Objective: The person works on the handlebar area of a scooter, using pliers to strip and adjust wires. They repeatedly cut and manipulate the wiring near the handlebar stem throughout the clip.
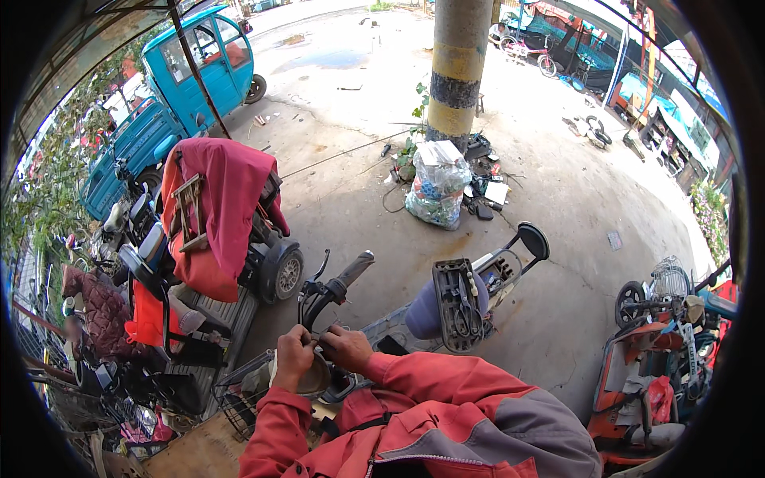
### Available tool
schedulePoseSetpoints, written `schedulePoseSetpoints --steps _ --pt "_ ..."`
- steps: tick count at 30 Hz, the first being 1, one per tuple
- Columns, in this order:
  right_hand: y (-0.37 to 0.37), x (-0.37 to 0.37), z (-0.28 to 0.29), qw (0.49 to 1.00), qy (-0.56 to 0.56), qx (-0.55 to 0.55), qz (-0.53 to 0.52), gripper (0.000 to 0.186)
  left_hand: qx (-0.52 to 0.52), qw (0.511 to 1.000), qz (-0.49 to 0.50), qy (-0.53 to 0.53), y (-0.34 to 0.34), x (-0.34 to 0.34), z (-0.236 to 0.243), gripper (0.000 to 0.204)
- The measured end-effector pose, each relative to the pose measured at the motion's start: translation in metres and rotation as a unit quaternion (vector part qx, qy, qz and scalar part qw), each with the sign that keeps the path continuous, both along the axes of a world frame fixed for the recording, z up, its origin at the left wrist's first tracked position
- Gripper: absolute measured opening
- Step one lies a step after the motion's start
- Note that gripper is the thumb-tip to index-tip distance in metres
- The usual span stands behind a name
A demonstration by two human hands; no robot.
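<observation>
My left hand (294,353) and my right hand (347,347) are close together at the front of a scooter, just below its handlebar (327,291). Both have their fingers bent in a pinch; whatever lies between the fingertips is too small and covered to make out. Beneath them is a rounded, pale part (315,376) that looks like the headlamp housing. The black rubber grip (355,269) and brake lever rise beyond my hands. Further back on the scooter, a dark tray (457,306) holding what look like hand tools rests over the purple-grey seat body (424,319).
A wire basket (237,406) is by my left forearm. On the left stands a mobility scooter draped with red cloth (231,179), a blue three-wheeler (199,68) behind it. A striped pillar (456,84) has a bag of bottles (438,187) at its foot. An orange scooter (625,374) stands right.
</observation>
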State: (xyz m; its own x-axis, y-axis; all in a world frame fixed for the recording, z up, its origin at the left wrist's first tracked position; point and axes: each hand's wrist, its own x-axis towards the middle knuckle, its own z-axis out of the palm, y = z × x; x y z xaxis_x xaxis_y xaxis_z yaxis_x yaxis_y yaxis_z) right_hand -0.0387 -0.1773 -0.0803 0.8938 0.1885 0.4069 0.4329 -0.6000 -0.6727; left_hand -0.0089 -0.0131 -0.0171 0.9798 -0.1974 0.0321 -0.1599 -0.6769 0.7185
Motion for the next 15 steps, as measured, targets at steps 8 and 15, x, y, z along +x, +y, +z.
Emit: schedulePoseSetpoints --steps 8,15 --pt "0.019 0.008 -0.034 0.935 0.22 0.277 -0.003 0.022 0.005 1.0 -0.01 -0.011 0.001 0.001 -0.003 0.02" --pt "0.009 0.013 -0.023 0.598 0.592 0.537 0.065 0.023 -0.035 0.999 -0.006 0.01 0.004 0.002 -0.013 0.019"
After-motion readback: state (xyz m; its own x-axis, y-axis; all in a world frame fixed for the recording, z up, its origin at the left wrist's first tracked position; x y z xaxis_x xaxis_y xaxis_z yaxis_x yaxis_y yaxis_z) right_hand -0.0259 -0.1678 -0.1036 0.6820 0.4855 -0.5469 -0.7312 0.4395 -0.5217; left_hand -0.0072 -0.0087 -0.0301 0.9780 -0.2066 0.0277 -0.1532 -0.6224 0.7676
